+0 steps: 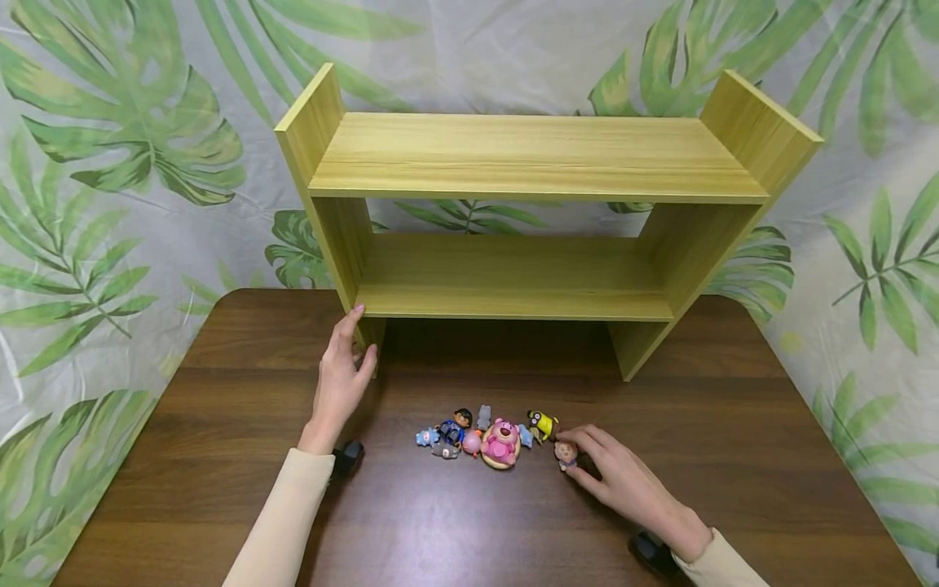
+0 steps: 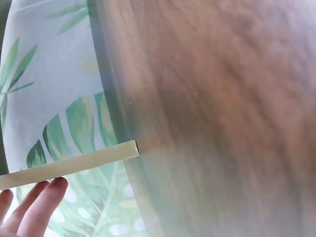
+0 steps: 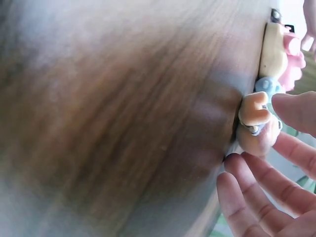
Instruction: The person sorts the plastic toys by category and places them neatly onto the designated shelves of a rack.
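Note:
In the head view my left hand (image 1: 341, 379) rests against the front of the left side panel of a wooden shelf (image 1: 543, 155). Its fingertips touch the panel edge (image 2: 84, 162) in the left wrist view, fingers fairly straight. To the right, my right hand (image 1: 623, 477) pinches a small tan figurine (image 1: 566, 454) between thumb and fingers, low over the table. That figurine (image 3: 256, 123) lies between the thumb and index finger in the right wrist view. Just left of it are a yellow figurine (image 1: 542, 424), a small blue one (image 1: 525, 436) and a pink bear (image 1: 502, 443).
More small toys cluster further left: a figure in blue (image 1: 452, 430), a pink round one (image 1: 472, 443), two grey ones and a light blue one (image 1: 427, 438). The brown table (image 1: 469, 522) backs onto a leaf-patterned cloth (image 1: 117, 204).

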`<control>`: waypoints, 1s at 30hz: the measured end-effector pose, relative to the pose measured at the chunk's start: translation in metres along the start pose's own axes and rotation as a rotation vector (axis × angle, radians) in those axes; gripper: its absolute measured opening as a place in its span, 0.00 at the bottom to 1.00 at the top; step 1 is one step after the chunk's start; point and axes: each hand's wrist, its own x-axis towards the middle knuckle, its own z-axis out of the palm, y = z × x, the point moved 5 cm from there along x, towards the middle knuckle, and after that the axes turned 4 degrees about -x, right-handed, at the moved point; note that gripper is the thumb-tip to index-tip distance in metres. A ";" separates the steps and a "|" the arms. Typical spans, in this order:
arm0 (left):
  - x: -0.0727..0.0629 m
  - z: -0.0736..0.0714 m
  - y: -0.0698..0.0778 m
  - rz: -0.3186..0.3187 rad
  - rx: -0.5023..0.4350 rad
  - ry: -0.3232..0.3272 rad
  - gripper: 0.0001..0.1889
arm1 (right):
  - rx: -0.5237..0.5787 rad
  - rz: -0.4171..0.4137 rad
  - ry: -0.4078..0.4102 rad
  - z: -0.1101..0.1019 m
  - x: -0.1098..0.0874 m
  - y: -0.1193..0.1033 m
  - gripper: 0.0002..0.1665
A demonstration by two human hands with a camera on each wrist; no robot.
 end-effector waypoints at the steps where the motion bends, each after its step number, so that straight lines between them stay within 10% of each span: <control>1: 0.000 0.000 -0.001 0.000 0.001 0.004 0.38 | 0.001 0.002 -0.002 0.000 0.000 0.000 0.23; 30: 0.000 0.000 -0.006 -0.002 0.029 0.010 0.40 | 0.309 0.125 -0.121 0.007 -0.001 0.022 0.26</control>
